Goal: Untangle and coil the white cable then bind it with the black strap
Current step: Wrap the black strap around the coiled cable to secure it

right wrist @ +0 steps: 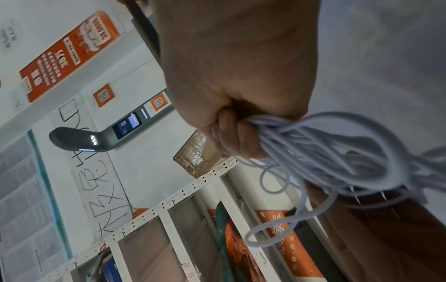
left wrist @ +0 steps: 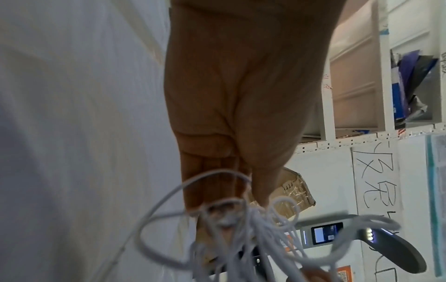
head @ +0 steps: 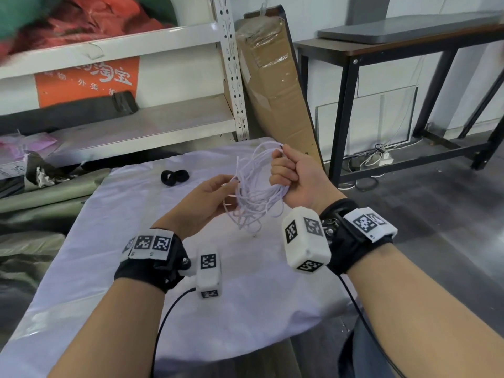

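A thin white cable (head: 253, 186) hangs in several loose loops above the cloth-covered table (head: 114, 255). My right hand (head: 289, 170) is fisted round the top of the bundle, fingers curled tight on the strands (right wrist: 277, 133). My left hand (head: 215, 195) holds the left side of the loops, thumb and fingertips pinching strands (left wrist: 224, 215). A loose end dangles below the hands toward the cloth. The black strap (head: 174, 176), coiled into two rings, lies on the table beyond the left hand, untouched.
White metal shelving (head: 152, 124) with bags stands behind the table. A tall cardboard box (head: 275, 85) leans at the back right. A dark-framed side table (head: 409, 50) stands further right over grey floor. Grey-green sheeting (head: 35, 203) lies left of the table.
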Demonstrator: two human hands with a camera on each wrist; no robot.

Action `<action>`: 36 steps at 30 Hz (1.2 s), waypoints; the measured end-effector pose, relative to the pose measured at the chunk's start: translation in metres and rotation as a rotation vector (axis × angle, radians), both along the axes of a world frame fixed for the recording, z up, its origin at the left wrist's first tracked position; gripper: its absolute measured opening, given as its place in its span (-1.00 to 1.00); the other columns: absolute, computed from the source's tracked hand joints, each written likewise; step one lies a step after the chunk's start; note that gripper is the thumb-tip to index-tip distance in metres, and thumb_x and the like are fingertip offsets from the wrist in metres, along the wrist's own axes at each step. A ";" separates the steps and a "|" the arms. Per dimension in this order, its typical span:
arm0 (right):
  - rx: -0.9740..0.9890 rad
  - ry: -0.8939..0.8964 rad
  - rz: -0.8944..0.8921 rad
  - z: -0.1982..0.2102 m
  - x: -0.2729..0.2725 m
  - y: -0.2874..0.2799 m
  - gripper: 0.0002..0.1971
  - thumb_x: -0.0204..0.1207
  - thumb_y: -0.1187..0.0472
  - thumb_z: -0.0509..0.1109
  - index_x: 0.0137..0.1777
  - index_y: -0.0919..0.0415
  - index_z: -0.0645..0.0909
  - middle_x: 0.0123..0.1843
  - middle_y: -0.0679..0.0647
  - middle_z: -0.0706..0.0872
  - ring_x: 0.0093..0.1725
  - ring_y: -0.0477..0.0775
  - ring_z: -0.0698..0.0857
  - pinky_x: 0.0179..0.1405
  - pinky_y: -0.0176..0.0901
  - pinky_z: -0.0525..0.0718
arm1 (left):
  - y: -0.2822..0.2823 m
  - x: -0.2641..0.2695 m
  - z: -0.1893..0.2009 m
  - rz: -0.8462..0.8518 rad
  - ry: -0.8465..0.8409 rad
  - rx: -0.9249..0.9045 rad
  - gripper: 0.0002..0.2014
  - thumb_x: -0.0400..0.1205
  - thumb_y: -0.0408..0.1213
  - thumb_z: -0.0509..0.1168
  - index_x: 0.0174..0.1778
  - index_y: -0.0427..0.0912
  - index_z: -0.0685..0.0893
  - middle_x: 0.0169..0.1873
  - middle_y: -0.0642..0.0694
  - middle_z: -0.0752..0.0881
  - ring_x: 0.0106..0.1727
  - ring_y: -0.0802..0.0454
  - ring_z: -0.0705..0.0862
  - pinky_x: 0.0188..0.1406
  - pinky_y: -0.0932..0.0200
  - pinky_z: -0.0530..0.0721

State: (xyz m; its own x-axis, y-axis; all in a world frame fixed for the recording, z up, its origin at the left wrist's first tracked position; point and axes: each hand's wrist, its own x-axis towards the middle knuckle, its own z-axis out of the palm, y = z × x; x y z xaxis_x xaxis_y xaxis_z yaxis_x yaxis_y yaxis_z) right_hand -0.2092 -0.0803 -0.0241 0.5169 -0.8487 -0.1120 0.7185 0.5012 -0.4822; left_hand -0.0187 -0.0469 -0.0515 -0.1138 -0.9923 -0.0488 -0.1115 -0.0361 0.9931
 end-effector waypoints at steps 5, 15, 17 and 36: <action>-0.069 0.256 -0.155 -0.005 0.012 -0.010 -0.65 0.74 0.14 0.04 -0.30 0.15 0.36 -0.66 -0.11 0.26 -0.74 -0.19 0.19 -0.76 -0.38 0.13 | -0.036 0.031 0.005 0.326 -0.585 -0.099 -0.78 0.71 -0.21 0.18 0.25 -0.08 0.60 0.22 -0.06 0.58 0.20 -0.03 0.54 0.12 0.08 0.52; -0.305 0.669 -0.155 -0.004 0.020 -0.012 -0.66 0.72 0.16 0.07 -0.34 0.15 0.36 -0.69 -0.11 0.26 -0.73 -0.15 0.16 -0.74 -0.33 0.08 | -0.100 0.072 -0.013 0.271 -1.333 0.203 -0.39 0.68 -0.29 0.19 0.65 -0.10 0.13 0.67 -0.18 -0.09 0.62 -0.26 0.11 0.50 -0.08 0.24; -0.316 0.702 -0.154 -0.004 0.019 -0.012 -0.67 0.71 0.17 0.08 -0.33 0.16 0.38 -0.70 -0.11 0.28 -0.74 -0.15 0.18 -0.75 -0.35 0.10 | -0.105 0.073 -0.013 0.213 -1.359 0.275 -0.39 0.69 -0.28 0.17 0.65 -0.17 0.10 0.64 -0.24 0.08 0.56 -0.27 0.28 0.42 -0.03 0.36; -0.298 0.649 -0.092 -0.007 0.018 -0.014 -0.68 0.72 0.17 0.05 -0.30 0.17 0.38 -0.67 -0.11 0.27 -0.73 -0.17 0.18 -0.76 -0.35 0.13 | -0.118 0.092 -0.028 0.328 -1.386 0.195 -0.71 0.67 -0.28 0.18 0.19 -0.35 0.65 0.19 -0.31 0.68 0.20 -0.28 0.63 0.15 0.01 0.54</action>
State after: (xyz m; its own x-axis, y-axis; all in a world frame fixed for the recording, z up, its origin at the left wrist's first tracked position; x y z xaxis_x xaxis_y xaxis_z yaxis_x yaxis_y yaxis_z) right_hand -0.1912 -0.0947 -0.0309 0.3494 -0.9280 -0.1294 0.2733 0.2330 -0.9333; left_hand 0.0737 -0.1649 -0.0790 0.3650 -0.9288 -0.0646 -0.9268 -0.3691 0.0692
